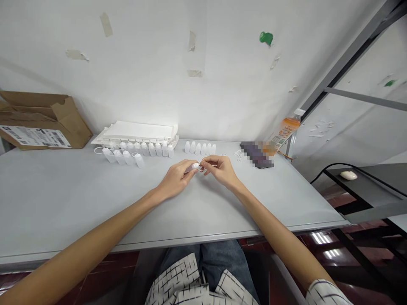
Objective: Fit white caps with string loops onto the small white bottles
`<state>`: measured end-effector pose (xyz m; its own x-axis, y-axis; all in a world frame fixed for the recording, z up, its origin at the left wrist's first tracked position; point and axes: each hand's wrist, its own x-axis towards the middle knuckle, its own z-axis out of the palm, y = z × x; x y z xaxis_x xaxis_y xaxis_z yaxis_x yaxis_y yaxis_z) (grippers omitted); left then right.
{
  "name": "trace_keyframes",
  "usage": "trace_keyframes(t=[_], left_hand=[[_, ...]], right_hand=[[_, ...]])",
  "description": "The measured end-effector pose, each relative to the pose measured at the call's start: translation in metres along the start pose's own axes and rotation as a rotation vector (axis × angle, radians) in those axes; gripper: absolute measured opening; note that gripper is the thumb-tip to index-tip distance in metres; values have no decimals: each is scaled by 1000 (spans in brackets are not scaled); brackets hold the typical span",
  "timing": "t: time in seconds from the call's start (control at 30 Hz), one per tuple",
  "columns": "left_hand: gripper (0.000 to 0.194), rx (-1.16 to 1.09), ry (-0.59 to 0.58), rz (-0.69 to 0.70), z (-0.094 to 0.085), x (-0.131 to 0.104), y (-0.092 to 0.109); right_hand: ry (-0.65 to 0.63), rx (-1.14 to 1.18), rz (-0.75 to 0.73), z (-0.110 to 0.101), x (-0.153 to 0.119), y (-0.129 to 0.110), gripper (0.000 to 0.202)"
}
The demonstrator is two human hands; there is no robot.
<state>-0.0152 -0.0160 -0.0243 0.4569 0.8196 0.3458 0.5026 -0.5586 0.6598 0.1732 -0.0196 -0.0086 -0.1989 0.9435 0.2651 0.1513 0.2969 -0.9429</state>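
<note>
- Holding, one small white bottle (194, 167): left hand (181, 174), thumb and fingers pinching its body, nozzle end turned toward the right hand
- Right hand (216, 168), one: fingertips pressed together on a thin white loop (202, 170) at the nozzle end, the exact grip partly hidden
- Position of the held bottle: between the two hands, over the middle of the grey table (79, 203)
- White bottles, upright group (144, 149): left of the hands, in a back row and a shorter front row, some with loops at their tops
- White bottles, short row (198, 149): upright, just beyond the hands
- Loose white loops (238, 155): right of the right hand, near a blurred dark item (254, 153)
- Drink bottle (284, 131), orange, white-capped: upright, at the table's far right
- Stack of white sheets (140, 129): behind the upright group
- Cardboard box (44, 123), labelled: far left
</note>
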Motion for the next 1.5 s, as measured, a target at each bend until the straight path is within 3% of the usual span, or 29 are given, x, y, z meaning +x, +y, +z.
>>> trace_keyframes(t=[0.17,0.27,0.37,0.43,0.6,0.7,0.87,1.07,1.23,1.37,1.5], left_hand=[[39,271,-113,120,-8,0,5],[36,400,-58,193,-9,0,7],[32,434,27,174,-10,1,6],[29,434,71,103,-14,-1,2],[28,362,253,-248,-34,-21,-18],[27,358,298,-364,-44,-31,-29],[32,562,275,-572,-53,-32,-30],[53,759,167,-669,-56,-32,-22],[60,870,51,-631,-48,-37,-9],[60,839,-40,-496,-29,-34,9],[62,778,-78,-316,-6,-11,18]], right_hand=[[88,-139,-51,-6,1,-2,15],[95,-176,-95,-4,-1,-5,14],[52,-190,-142,-2,-4,-8,17],[37,-204,-171,-4,-5,-9,20],[121,-295,-264,-16,-5,-12,26],[140,-332,-294,-20,-5,-14,29],[130,-361,-315,-22,-5,-15,32],[153,-403,-324,-31,-4,-16,31],[307,-535,-348,-56,3,-13,25],[464,-719,-247,-79,9,-3,19],[459,-829,-105,-83,12,10,21]])
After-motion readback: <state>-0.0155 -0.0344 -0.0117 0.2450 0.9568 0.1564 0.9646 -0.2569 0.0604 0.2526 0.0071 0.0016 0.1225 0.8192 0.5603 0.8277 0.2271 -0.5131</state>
